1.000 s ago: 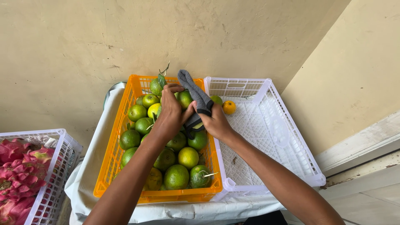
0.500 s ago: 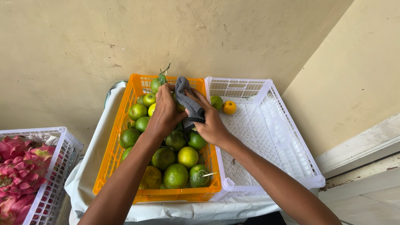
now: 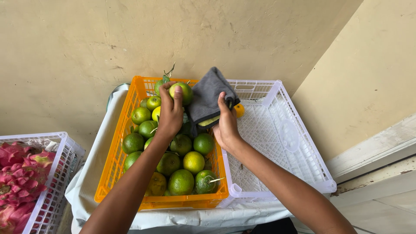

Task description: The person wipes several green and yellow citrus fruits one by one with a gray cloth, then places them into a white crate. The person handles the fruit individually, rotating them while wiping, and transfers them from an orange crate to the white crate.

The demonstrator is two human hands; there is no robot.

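An orange plastic crate (image 3: 117, 164) holds several green and yellow-green citrus fruits (image 3: 181, 182). My left hand (image 3: 170, 113) is raised over the crate's far end, shut on one green citrus fruit (image 3: 183, 92). My right hand (image 3: 225, 125) grips a dark grey cloth (image 3: 209, 95) that hangs just to the right of the held fruit, touching or nearly touching it. A white plastic crate (image 3: 299, 156) stands right of the orange one, with a small orange-yellow fruit (image 3: 238, 110) partly hidden behind the cloth and my right hand.
Both crates rest on a surface covered with a pale cloth (image 3: 91, 177), against a beige wall. At the far left a second white crate (image 3: 60, 182) holds pink dragon fruits (image 3: 19, 173). A wall corner and a pale ledge lie to the right.
My left hand has lifted a green fruit out of the crate. My right hand has shifted the grey cloth up beside it.
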